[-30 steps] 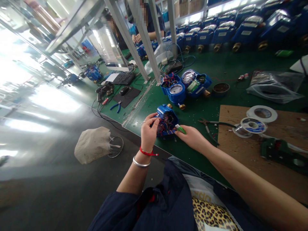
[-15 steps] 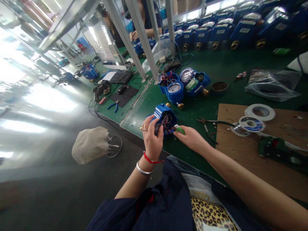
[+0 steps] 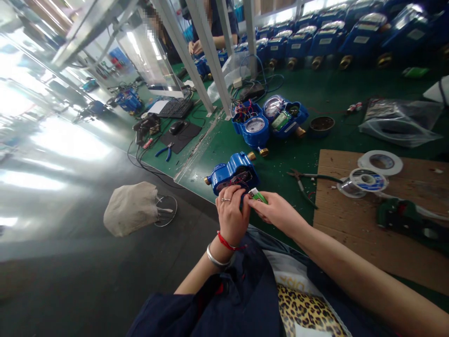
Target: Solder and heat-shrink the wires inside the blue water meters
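Note:
A blue water meter [image 3: 229,173] lies on the green bench near its front edge, its housing open and thin red and dark wires showing inside. Against its near side, my left hand [image 3: 232,213] has its fingers curled together; what they pinch is hidden behind them. My right hand [image 3: 280,211] grips a green lighter [image 3: 258,195] with a pale top, held close to the left fingertips. Behind these stand two more open blue meters, one with tangled wires [image 3: 254,124] and one with a green circuit board [image 3: 280,120].
To the right, cutting pliers [image 3: 299,185], a solder spool [image 3: 365,182] and white tape [image 3: 380,162] lie by or on cardboard [image 3: 336,243]. A round tin [image 3: 322,125] sits behind. Metal posts [image 3: 206,51] rise at the back, and a co-worker's hands [image 3: 195,47] show beyond.
My left hand has moved right and down, off the meter's opening to its near side, uncovering more of the housing. My right hand with the lighter has shifted slightly left and down.

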Demonstrator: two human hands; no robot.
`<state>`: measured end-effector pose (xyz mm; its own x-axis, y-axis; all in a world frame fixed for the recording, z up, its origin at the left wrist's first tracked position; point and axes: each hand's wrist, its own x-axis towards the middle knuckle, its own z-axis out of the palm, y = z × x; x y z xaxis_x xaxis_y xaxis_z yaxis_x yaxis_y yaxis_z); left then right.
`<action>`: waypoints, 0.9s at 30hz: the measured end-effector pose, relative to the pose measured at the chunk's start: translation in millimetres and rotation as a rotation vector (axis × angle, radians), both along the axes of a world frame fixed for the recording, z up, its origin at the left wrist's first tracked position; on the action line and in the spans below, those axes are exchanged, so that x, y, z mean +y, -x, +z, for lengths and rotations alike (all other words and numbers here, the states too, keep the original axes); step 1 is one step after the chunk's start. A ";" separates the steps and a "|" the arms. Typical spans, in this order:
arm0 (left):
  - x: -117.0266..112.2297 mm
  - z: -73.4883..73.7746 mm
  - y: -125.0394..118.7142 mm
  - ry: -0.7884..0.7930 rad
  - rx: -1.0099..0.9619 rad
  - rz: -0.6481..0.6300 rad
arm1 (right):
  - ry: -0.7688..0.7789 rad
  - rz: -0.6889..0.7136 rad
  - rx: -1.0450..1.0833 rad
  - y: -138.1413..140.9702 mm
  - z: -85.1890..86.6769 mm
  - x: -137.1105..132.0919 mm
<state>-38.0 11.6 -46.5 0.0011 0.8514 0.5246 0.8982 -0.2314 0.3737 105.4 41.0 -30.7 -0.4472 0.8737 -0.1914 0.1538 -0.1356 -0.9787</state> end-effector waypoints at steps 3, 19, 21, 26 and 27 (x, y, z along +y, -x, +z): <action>-4.4 2.0 10.9 0.012 0.043 0.012 | 0.076 0.066 0.049 6.6 7.2 -7.1; -10.3 -5.1 3.5 0.048 0.129 0.109 | -0.296 -0.165 -0.322 23.1 -23.1 5.1; -10.1 -5.1 2.9 0.046 0.118 0.116 | -0.304 -0.180 -0.291 27.2 -23.9 5.5; -9.8 -9.1 5.7 0.036 0.116 0.112 | -0.321 -0.186 -0.285 32.1 -27.7 8.1; -9.9 -9.8 6.9 0.031 0.116 0.117 | -0.322 -0.185 -0.291 32.3 -28.2 8.6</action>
